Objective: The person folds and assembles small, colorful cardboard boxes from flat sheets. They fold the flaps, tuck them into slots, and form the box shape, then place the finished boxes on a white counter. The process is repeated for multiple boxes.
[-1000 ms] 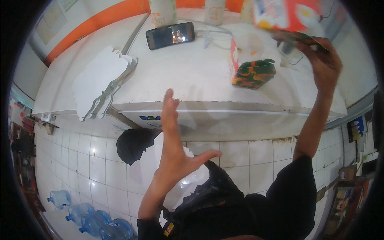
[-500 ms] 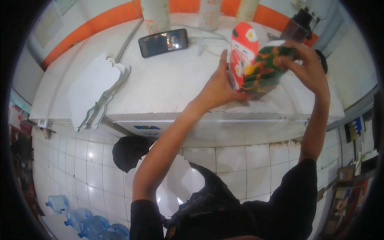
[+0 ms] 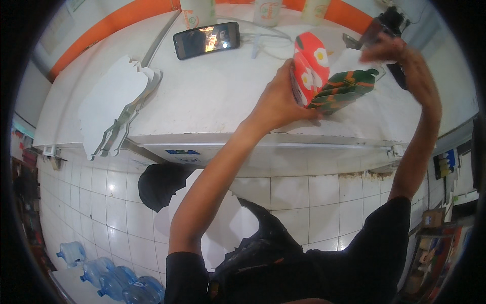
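My left hand (image 3: pixel 288 99) is wrapped round the lower left side of a folding paper food box (image 3: pixel 348 91), thumb along its near bottom edge. The box stands partly unfolded on the white counter; one raised panel is red with fried-egg prints, and the near wall is dark green with orange. Its white inside shows at the top. My right hand (image 3: pixel 400 55) hovers above and right of the box, apart from it, fingers stretched out and slightly blurred by motion. A stack of flat white box blanks (image 3: pixel 114 106) lies at the counter's left, overhanging the front edge.
A phone (image 3: pixel 206 40) with a lit screen lies at the back, beside a pale cable (image 3: pixel 273 43). Several printed cups (image 3: pixel 268 14) line the orange-trimmed wall. A dark pump bottle (image 3: pixel 382 25) stands back right. More white blanks (image 3: pixel 233 223) rest on my lap; blue water jugs (image 3: pixel 114 283) sit lower left.
My right hand has let go of the box's green wall and moved away to the right. The green wall now tilts further outward, while my left hand keeps hold.
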The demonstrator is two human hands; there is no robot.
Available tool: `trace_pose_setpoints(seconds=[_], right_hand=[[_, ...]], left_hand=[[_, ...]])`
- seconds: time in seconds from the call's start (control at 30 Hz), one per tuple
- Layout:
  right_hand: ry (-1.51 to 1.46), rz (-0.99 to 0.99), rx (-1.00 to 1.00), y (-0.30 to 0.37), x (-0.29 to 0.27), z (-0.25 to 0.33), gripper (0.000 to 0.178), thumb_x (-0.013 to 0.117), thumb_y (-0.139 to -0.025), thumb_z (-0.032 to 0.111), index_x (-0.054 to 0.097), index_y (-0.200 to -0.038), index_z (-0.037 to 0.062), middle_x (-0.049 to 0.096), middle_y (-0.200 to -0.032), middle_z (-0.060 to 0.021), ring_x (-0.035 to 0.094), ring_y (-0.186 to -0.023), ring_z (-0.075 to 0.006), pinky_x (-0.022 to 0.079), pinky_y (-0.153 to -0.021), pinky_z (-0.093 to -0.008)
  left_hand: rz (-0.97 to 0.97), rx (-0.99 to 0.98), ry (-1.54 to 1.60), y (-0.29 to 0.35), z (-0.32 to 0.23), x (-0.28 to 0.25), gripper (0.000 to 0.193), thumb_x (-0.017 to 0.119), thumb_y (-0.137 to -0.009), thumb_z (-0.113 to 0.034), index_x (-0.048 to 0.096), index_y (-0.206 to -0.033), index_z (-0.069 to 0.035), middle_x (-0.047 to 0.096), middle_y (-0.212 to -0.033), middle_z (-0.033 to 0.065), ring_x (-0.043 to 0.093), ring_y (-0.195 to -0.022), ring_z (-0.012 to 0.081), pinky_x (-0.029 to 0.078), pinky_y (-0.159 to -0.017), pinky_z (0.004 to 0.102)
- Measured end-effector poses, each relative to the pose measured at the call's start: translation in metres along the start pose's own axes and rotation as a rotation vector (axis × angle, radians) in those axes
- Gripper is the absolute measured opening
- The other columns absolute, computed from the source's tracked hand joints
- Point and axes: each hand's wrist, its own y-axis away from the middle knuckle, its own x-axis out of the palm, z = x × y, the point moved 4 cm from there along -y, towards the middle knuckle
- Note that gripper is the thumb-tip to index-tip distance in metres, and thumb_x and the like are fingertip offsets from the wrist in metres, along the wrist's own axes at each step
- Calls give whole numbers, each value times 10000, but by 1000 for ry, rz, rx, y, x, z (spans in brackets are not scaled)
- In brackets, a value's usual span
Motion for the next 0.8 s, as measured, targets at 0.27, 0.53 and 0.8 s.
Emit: trace_pose_setpoints(seconds=[0.27,0.53,0.8], right_hand=[[435,1031,-93,-79,90,64,371,651,-832,223,673,-1104,-28,721,-927,-133,675,-840,-186,516,-783,-318],[177,1029,1,-88,114,32,509,711,-807,282,620,-1192,-38,707,-1081,-134,655,-914,-173,513,-811,-305],[154,1171,137,-93,127,32,483,700,-836,211,597,-1235,-42,695,-1133,-154,661,-974,-170,513,-856,-300]], left_hand=[[-3,-24,-70,2,13,-13,1241,928,-521,-377,228,-1462,29,528,-1350,227,530,-1255,337,433,-1045,397],[13,-9,-62,2,2,-10,1214,926,-514,-387,269,-1440,43,534,-1332,246,536,-1241,371,446,-1035,416],[-21,-13,-76,4,4,-17,1236,935,-497,-368,261,-1436,71,492,-1363,273,497,-1275,382,405,-1074,420]])
